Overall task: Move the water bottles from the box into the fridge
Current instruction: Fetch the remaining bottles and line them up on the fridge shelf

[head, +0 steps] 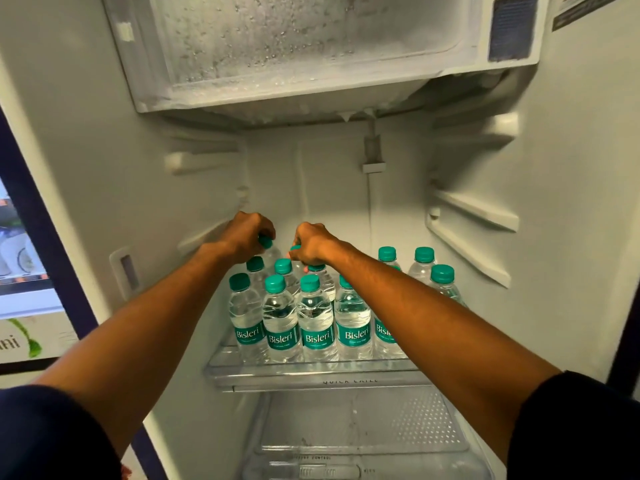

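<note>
Inside the open fridge (571, 202), a clear shelf (311, 372) is carrying upright water bottles (282, 320) in rows, with green caps. Both hands are reaching to the back row. Left hand (247, 239) is curling round a bottle's cap (266, 242); right hand (313, 245) is pinching another cap, mostly hidden. Each held bottle is hanging straight below its grip, long axis vertical, just behind the standing rows; the next move appears to be setting them down there. Labels are reading "Bisleri"; the shelf edge lettering is too blurred to read. No box is showing.

Left hand (247, 237), right hand (311, 245) each grip bottle cap above fridge shelf (311, 372).
</note>
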`<state>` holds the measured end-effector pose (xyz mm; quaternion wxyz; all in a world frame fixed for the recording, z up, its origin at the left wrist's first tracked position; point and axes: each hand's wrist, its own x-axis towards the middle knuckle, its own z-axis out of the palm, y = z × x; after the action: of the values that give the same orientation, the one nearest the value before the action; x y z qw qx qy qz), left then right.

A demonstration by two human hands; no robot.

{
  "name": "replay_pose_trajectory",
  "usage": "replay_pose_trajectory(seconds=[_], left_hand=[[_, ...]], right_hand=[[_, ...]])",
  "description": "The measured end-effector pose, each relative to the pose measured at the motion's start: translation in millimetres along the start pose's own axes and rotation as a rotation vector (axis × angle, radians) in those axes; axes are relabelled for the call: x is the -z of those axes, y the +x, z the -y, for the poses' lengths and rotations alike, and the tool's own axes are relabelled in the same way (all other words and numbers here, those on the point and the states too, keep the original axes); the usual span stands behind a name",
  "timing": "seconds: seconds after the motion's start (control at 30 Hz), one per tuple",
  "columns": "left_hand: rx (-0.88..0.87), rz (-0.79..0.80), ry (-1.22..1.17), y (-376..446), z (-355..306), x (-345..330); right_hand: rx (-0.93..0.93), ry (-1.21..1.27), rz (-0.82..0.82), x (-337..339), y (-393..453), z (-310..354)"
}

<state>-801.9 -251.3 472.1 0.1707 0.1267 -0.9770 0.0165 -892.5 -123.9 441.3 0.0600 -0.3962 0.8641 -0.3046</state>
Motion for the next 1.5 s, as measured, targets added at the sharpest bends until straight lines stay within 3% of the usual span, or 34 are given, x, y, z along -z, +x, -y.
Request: replay_pose_trajectory(seconds=[0.33,0.6,0.93,1.23,1.5], left_hand=[[-0.002,0.153,0.021,10,9,-12],[0.044,0.134,-0.021,11,6,-21],[0.166,0.013,-0.104,-16,-11,-17],[0.150,-0.189,-0.101,-58,-17,-3],[0.162,-0.204,-0.029,-106,-29,-12]], right_hand=[[-0.021,-0.080,-0.059,-5,8,0],[-0.012,-0.205,-0.099,-10,10,1],[0.013,-0.234,-0.155,-6,-9,10],[0.067,-0.463,-0.244,5,-35,18],[0.096,-0.589,-0.364,15,-74,11]])
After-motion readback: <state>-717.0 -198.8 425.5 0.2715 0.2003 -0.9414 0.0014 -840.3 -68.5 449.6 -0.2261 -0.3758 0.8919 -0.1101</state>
